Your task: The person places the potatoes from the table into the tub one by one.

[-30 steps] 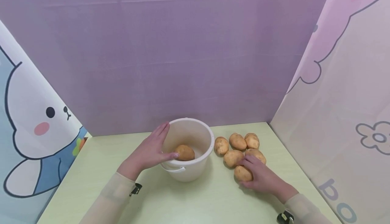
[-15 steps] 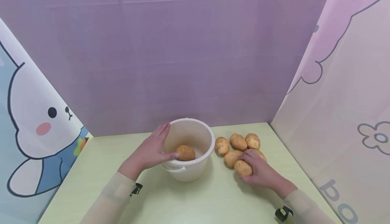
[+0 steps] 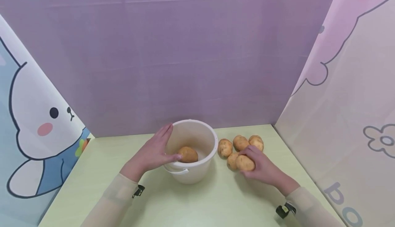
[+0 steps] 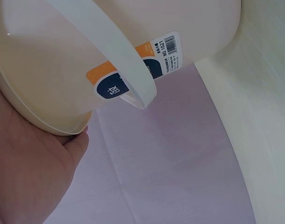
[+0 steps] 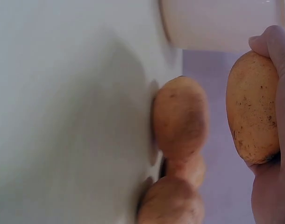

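Note:
My left hand [image 3: 152, 153] holds the left rim of a white plastic bucket [image 3: 192, 174], its thumb reaching over the edge. The left wrist view shows the hand [image 4: 30, 158] against the rim of the bucket [image 4: 39, 70]. One potato [image 3: 187, 155] lies inside the bucket. To the bucket's right, my right hand [image 3: 262, 165] grips a potato [image 3: 245, 163] between thumb and fingers. In the right wrist view the held potato [image 5: 252, 107] is off the table. Behind it sit several loose potatoes, among them a potato [image 3: 225, 148] beside the bucket and a potato [image 3: 256, 143] farthest right.
The bucket's white handle [image 3: 179, 172] hangs down at its front left. A purple backdrop [image 3: 197, 59] rises behind the pale green table [image 3: 197, 206]. Printed panels stand at both sides, with a cartoon figure on the left panel [image 3: 40, 114].
My right hand has lifted the front potato from the table and moved it slightly up and back, partly in front of another potato. The left hand and bucket have hardly moved.

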A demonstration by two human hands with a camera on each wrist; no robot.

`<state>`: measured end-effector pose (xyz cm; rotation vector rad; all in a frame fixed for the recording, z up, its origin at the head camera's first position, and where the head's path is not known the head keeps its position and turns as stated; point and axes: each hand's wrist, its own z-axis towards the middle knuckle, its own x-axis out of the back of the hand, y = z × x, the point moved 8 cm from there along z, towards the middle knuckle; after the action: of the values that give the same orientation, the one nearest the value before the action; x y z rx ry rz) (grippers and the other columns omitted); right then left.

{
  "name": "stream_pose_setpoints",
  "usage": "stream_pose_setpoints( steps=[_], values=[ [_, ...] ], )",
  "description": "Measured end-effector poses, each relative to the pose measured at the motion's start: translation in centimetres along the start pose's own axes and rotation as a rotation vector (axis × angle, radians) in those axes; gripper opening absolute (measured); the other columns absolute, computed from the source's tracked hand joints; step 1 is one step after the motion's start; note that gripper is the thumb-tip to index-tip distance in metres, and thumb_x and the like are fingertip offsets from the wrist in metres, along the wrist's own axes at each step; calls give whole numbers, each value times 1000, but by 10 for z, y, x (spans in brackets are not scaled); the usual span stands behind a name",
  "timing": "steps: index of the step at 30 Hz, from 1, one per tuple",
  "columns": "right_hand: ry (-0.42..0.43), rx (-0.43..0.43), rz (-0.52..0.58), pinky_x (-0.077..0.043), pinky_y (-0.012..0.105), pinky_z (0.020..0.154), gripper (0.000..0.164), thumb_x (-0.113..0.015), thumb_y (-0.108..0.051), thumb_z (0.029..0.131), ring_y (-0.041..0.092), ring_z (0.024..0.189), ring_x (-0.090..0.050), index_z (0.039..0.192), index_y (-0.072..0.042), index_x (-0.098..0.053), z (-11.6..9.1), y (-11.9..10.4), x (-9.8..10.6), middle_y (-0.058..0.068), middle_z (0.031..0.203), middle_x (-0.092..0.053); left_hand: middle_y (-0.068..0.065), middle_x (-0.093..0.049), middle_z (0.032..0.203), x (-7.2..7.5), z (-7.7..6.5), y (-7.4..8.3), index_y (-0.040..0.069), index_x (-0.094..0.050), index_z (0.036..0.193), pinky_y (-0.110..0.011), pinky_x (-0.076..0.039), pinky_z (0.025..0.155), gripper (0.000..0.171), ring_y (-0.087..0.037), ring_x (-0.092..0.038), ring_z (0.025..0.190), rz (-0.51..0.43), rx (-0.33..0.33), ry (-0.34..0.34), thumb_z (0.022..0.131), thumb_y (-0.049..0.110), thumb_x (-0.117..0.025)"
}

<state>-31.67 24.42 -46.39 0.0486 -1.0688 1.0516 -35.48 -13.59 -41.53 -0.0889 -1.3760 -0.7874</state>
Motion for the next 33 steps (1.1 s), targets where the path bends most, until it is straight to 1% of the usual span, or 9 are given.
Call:
stream_pose_setpoints(
  steps=[2, 6, 11, 13, 16, 21, 26, 30, 33],
  values=[
    [-1, 3, 11, -54, 35, 87, 54, -96, -12, 73, 13, 110, -57, 122, -19, -73, 5, -3, 2, -11, 118, -67, -18, -16, 184, -1, 0, -1, -3, -19, 174, -59, -28, 132, 129, -39, -18, 169, 1, -3, 2, 91, 79, -72],
    [-6, -6, 6, -54, 40, 91, 54, -98, -16, 75, 14, 115, -58, 122, -21, -73, 17, -7, 5, -9, 125, -66, -19, -17, 183, -1, 1, 0, -4, -20, 174, -61, -28, 131, 128, -41, -19, 168, 2, -9, 3, 91, 80, -72],
    [-18, -14, 30, -55, 41, 93, 55, -98, -17, 77, 15, 116, -59, 125, -19, -73, 35, -13, 9, -7, 130, -66, -18, -17, 183, -1, 0, 0, -4, -20, 174, -60, -28, 132, 128, -41, -19, 168, -7, -8, 6, 91, 78, -73],
    [-28, -16, 37, -55, 39, 89, 55, -98, -17, 78, 14, 112, -59, 127, -20, -72, 41, -15, 10, -8, 126, -65, -19, -18, 183, 0, 1, 1, -4, -21, 174, -60, -28, 131, 127, -42, -20, 168, -9, -11, 10, 91, 77, -73],
    [-40, -25, 43, -55, 36, 86, 54, -96, -19, 80, 13, 109, -59, 128, -24, -71, 50, -20, 14, -10, 124, -64, -19, -18, 183, 0, 1, 0, -5, -21, 174, -61, -29, 131, 127, -43, -20, 168, -7, -16, 14, 91, 77, -73],
    [-53, -36, 38, -57, 33, 80, 54, -96, -23, 82, 12, 104, -60, 130, -26, -71, 63, -26, 20, -10, 123, -62, -17, -15, 184, 0, 1, 0, -3, -19, 174, -58, -26, 133, 128, -39, -17, 169, -6, -9, 6, 91, 78, -73],
    [-49, 2, 43, -59, 35, 83, 53, -97, -20, 81, 13, 106, -61, 128, -23, -72, 78, -36, 26, -9, 124, -64, -15, -14, 184, -2, 2, -2, -2, -18, 175, -57, -26, 133, 128, -37, -15, 170, -3, -2, 1, 91, 78, -73],
    [-55, 49, 77, -58, 37, 85, 50, -96, -18, 82, 16, 110, -59, 126, -20, -73, 91, -44, 28, -7, 123, -66, -16, -15, 184, -2, 1, -3, -2, -19, 175, -58, -27, 133, 129, -38, -16, 169, -1, 0, 4, 91, 79, -72],
    [-64, 67, 77, -57, 37, 85, 49, -95, -19, 82, 16, 110, -58, 126, -19, -73, 99, -49, 27, -6, 123, -65, -17, -16, 184, -2, 1, -3, -2, -19, 175, -58, -27, 132, 128, -39, -17, 169, -2, -1, 6, 91, 79, -73]
  ],
)
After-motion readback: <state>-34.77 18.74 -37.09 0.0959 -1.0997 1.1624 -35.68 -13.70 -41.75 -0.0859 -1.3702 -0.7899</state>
